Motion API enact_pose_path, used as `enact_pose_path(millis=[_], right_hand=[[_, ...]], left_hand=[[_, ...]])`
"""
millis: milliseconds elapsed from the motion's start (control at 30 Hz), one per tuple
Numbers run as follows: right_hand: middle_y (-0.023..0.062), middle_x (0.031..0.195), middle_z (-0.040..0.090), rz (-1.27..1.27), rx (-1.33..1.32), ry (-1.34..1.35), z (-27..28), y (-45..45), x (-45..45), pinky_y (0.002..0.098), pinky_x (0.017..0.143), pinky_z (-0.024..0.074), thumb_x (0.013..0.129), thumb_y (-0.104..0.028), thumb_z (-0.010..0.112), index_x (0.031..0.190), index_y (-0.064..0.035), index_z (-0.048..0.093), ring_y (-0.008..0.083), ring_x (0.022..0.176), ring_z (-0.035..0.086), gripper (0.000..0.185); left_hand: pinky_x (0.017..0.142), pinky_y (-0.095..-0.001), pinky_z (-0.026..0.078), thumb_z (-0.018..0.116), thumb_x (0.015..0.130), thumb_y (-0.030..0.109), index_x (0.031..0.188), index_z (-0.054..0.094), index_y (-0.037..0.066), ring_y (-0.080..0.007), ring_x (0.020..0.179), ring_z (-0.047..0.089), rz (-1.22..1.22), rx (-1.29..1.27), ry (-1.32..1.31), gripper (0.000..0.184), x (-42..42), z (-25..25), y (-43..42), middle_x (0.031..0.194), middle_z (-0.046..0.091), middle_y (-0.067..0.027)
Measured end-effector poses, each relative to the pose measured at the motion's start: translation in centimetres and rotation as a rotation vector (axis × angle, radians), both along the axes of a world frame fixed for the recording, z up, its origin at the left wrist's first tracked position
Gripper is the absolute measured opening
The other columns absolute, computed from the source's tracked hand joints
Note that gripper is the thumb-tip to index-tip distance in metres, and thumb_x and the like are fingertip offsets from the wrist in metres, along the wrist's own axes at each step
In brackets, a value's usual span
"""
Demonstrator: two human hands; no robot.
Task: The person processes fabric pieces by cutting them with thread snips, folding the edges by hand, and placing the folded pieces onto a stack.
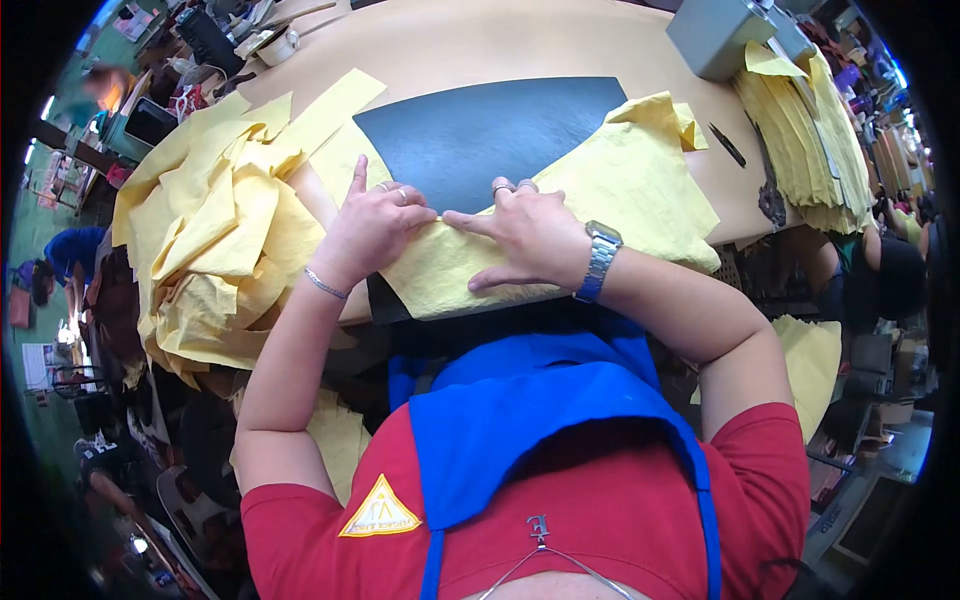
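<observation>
The left hand point(378, 222) pinches the yellow sheet point(625, 185) while the right hand point(530, 235) lies spread, probably steadying it against the dark panel point(480, 130) beyond both hands.

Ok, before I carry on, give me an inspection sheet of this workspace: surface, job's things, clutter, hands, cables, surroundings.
Surface: smooth tan tabletop, partly covered.
Job's things: soft-looking pale yellow sheet, lying over part of a flat dark blue-grey panel.
Clutter: heap of crumpled yellow sheets at left; upright-cornered grey box, stack of yellow sheets and slim black tool at right.
Hands: left hand, fingers at the pale yellow sheet's edge, grip unclear; right hand, fingers spread over that sheet.
Cables: nothing seen near the hands.
Surroundings: crowded; person in a blue top at far left.
</observation>
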State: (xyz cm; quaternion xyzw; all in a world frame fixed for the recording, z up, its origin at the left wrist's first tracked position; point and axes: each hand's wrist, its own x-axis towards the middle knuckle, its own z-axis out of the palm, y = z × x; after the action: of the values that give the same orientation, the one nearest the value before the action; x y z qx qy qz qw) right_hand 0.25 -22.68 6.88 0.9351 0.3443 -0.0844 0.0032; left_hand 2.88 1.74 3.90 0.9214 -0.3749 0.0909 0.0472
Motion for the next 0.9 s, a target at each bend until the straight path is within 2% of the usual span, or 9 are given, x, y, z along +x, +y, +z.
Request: enact_pose_path(millis=[200,300,400,433,567,633,667,767,900], right_hand=[[0.0256,0.114,0.054,0.007,0.068,0.072,0.4,-0.5,0.0,0.0524,0.081,0.0535,0.078,-0.072,0.062,0.141,-0.0250,0.051,0.0388,0.101,0.061,0.080],[0.0256,0.116,0.057,0.040,0.242,0.012,-1.3,-3.3,0.5,0.0454,0.093,0.0508,0.084,-0.064,0.062,0.130,-0.0107,0.055,0.0400,0.104,0.061,0.071],[0.0259,0.128,0.055,-0.045,0.498,-0.110,-3.9,-5.4,0.1,0.0480,0.103,0.0425,0.086,-0.062,0.062,0.129,-0.0086,0.055,0.0406,0.117,0.056,0.069],[0.0261,0.133,0.052,-0.074,0.550,-0.115,-4.3,-5.6,-0.7,0.0461,0.107,0.0384,0.087,-0.052,0.065,0.128,-0.0053,0.054,0.0413,0.124,0.049,0.063],[0.0233,0.131,0.053,-0.096,0.565,-0.180,-4.7,-4.2,-2.5,0.0455,0.107,0.0379,0.086,-0.045,0.071,0.127,-0.0059,0.055,0.0391,0.123,0.050,0.059],[0.0209,0.123,0.059,-0.015,0.671,-0.131,-2.8,-3.3,-2.9,0.0448,0.104,0.0395,0.084,-0.042,0.073,0.122,-0.0070,0.059,0.0368,0.117,0.055,0.054],[0.0181,0.113,0.063,0.031,0.679,0.219,-1.0,-3.1,-3.0,0.0424,0.097,0.0439,0.083,-0.038,0.076,0.116,-0.0063,0.061,0.0339,0.108,0.059,0.048],[0.0084,0.084,0.067,0.227,0.639,1.122,4.1,-3.4,-4.4,0.0314,0.071,0.0499,0.085,-0.035,0.077,0.099,-0.0053,0.067,0.0194,0.078,0.064,0.035],[0.0047,0.085,0.070,0.314,0.348,1.214,6.0,-2.7,-4.4,0.0275,0.067,0.0506,0.083,-0.028,0.080,0.102,-0.0043,0.068,0.0117,0.074,0.064,0.033]], left_hand=[[0.112,-0.0707,0.021,0.060,0.090,0.022,0.101,0.074,0.024,-0.0179,0.111,0.062,0.079,0.049,-0.043,0.018,-1.4,0.0,0.0,0.104,0.068,0.0048],[0.106,-0.0610,0.032,0.061,0.091,0.037,0.100,0.070,0.015,-0.0227,0.106,0.062,0.222,-0.078,-0.326,0.025,-3.5,0.4,-1.1,0.100,0.067,-0.0022],[0.095,-0.0496,0.038,0.066,0.085,0.051,0.100,0.064,0.008,-0.0280,0.093,0.062,0.440,-0.259,-0.068,0.046,-7.0,0.9,0.2,0.091,0.064,-0.0072],[0.082,-0.0432,0.038,0.068,0.082,0.056,0.091,0.060,0.004,-0.0288,0.084,0.059,0.468,-0.192,0.016,0.053,-8.5,1.1,0.2,0.088,0.060,-0.0104],[0.082,-0.0430,0.039,0.072,0.081,0.049,0.091,0.060,0.003,-0.0307,0.084,0.059,0.523,-0.302,0.039,0.049,-11.2,-0.7,-1.8,0.086,0.059,-0.0137],[0.085,-0.0422,0.043,0.068,0.088,0.038,0.102,0.061,-0.001,-0.0310,0.094,0.060,0.496,-0.402,0.106,0.041,-11.2,-2.1,-2.6,0.102,0.062,-0.0168],[0.090,-0.0407,0.045,0.063,0.093,0.036,0.110,0.061,-0.001,-0.0282,0.102,0.061,0.492,-0.426,0.223,0.040,-11.0,-2.2,-2.6,0.112,0.063,-0.0168],[0.098,-0.0374,0.044,0.054,0.101,0.026,0.125,0.055,-0.002,-0.0239,0.112,0.059,0.403,-1.358,0.630,0.037,-11.0,-0.6,-3.0,0.124,0.061,-0.0142],[0.112,-0.0338,0.037,0.045,0.104,0.018,0.140,0.044,-0.006,-0.0209,0.130,0.049,0.641,-1.688,0.487,0.043,-12.1,5.6,1.8,0.139,0.053,-0.0146]])
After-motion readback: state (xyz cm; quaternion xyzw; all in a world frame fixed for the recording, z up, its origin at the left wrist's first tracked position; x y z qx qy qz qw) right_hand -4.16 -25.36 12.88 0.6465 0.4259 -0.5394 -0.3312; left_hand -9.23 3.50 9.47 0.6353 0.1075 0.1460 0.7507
